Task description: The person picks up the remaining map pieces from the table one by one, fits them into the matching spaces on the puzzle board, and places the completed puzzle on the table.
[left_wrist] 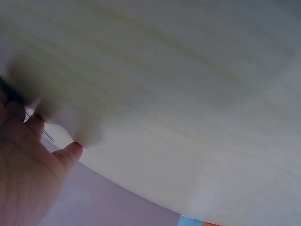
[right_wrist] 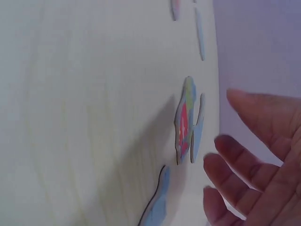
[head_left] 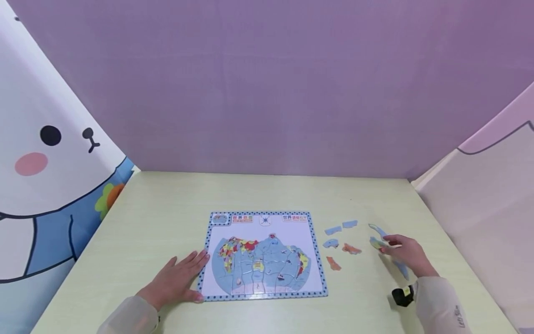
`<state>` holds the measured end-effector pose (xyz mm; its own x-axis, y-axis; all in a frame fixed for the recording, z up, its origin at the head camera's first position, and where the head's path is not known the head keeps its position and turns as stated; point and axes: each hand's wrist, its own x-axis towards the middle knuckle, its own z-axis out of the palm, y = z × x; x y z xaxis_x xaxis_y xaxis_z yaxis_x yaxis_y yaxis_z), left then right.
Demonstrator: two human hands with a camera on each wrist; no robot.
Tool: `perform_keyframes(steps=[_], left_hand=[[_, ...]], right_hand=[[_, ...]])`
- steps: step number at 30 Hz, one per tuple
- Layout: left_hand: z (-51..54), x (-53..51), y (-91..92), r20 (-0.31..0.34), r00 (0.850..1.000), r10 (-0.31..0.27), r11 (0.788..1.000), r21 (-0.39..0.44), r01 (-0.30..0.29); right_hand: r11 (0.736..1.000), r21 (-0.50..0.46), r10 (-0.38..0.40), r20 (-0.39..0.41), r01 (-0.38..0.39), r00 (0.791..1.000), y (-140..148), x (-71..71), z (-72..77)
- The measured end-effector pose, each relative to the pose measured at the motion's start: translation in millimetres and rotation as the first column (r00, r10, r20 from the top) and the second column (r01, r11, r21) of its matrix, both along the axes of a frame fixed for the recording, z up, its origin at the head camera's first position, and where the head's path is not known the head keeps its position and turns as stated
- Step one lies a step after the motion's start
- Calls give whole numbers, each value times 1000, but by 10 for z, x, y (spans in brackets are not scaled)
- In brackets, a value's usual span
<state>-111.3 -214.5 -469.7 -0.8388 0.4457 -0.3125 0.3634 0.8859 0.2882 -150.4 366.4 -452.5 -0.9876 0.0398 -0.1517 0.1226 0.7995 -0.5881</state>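
A world map puzzle board (head_left: 267, 226) with a blue dotted border lies on the table, many map pieces fitted in its lower part. My left hand (head_left: 177, 278) rests at its left edge, fingers spread, fingertips on the border. In the left wrist view, the left hand (left_wrist: 33, 165) shows its thumb stretched out. Over loose pieces at the right is my right hand (head_left: 406, 254), partly covering them. The right wrist view shows this right hand (right_wrist: 263, 165) with thumb and fingers apart, holding nothing, near a pink-and-green puzzle piece (right_wrist: 184, 125) and a blue piece (right_wrist: 198, 136).
Between board and right hand lie several loose pieces, among them a blue strip (head_left: 333, 230), an orange piece (head_left: 352, 249) and another orange piece (head_left: 333, 263). A blue piece (head_left: 401, 269) lies below the right hand. Purple cloth (head_left: 271, 93) stands behind the table (head_left: 175, 199).
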Motion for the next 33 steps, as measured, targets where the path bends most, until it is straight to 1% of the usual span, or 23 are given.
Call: perform_keyframes(steps=[3, 6, 8, 11, 13, 17, 20, 26, 33], left_hand=[[7, 0, -1, -3, 1000, -4, 1000, 4, 4], [9, -3, 0, 2, 1000, -1, 1000, 6, 1], [9, -3, -1, 6, 1000, 2, 1000, 5, -2], [6, -3, -4, 10, 1000, 6, 1000, 3, -6], [1, -4, -7, 16, 1000, 11, 1000, 2, -11], [-5, -11, -3, 35, 999, 23, 1000, -5, -22], [0, -10, 0, 45, 999, 30, 999, -14, -30], [19, -7, 4, 36, 999, 27, 1000, -5, -27], [27, -8, 12, 45, 999, 30, 1000, -10, -29]], right_hand=[[998, -59, 6, 36, -4, 999, 48, -9, 7], [997, -81, 6, 76, 0, 997, 95, -23, 20], [995, -99, -2, 119, 13, 993, 125, -37, 31], [986, -155, -31, 196, 62, 980, 155, -53, 60], [974, -207, -40, 243, 93, 969, 165, -52, 83], [961, -245, -57, 290, 132, 955, 170, -46, 108], [964, -226, -66, 311, 141, 948, 172, -72, 106], [975, -190, -47, 339, 118, 940, 175, -143, 93], [974, -191, -56, 329, 124, 943, 130, -182, 72]])
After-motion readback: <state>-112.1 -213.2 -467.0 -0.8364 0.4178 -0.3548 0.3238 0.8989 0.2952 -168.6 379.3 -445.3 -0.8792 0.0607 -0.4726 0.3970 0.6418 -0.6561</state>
